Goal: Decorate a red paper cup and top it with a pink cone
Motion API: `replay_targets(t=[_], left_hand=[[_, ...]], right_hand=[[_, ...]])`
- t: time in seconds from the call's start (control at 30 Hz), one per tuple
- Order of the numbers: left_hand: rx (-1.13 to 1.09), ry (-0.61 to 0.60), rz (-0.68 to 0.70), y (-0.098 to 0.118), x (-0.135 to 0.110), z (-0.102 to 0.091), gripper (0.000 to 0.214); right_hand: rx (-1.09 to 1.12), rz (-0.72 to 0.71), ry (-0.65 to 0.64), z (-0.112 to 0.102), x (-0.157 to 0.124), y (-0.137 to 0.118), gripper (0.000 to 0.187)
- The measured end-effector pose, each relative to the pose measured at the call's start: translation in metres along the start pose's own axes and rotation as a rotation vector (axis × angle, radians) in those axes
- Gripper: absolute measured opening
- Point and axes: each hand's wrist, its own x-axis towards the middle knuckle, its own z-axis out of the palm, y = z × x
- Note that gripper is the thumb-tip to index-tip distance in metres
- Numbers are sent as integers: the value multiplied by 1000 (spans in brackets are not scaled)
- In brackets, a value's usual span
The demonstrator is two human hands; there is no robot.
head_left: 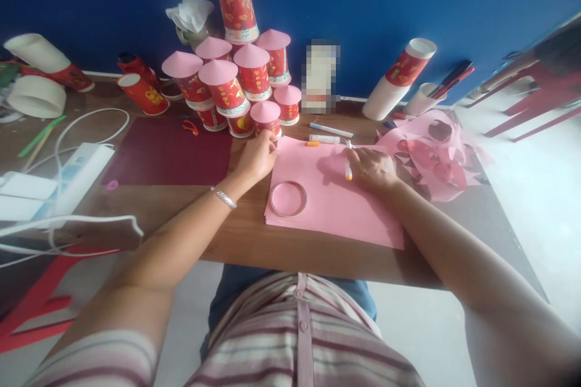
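Observation:
A stack of pink paper sheets (345, 205) lies before me, with a thin silver ring (271, 198) on its left part. My left hand (259, 158) is at the stack's upper left corner, fingers curled together beside a small red paper cup with a pink cone top (265, 113). Whether it pinches anything is hidden. My right hand (374, 168) rests on the upper right of the paper, closed around a white marker with an orange end (348, 164). An orange cap (313, 144), a white tube (324, 139) and a white-and-blue pen (331, 130) lie along the top edge.
Several red cups with pink cones (222, 81) stand stacked at the back. Pink paper scraps (436, 157) are heaped at right, near a pen cup (424, 100) and leaning stacked cups (399, 78). At left lie a dark red mat (177, 154) and a white power strip (84, 172) with cables.

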Motion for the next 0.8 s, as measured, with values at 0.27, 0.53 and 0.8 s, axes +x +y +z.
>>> replay_targets(t=[0.27, 0.53, 0.8], left_hand=[[53, 11, 64, 1, -1, 1, 30], [184, 4, 303, 17, -39, -16, 10], [-14, -22, 385, 31, -31, -7, 10]], right_hand=[[10, 2, 21, -2, 1, 0, 23], [-11, -75, 139, -5, 2, 2, 23], [142, -89, 112, -2, 57, -18, 31]])
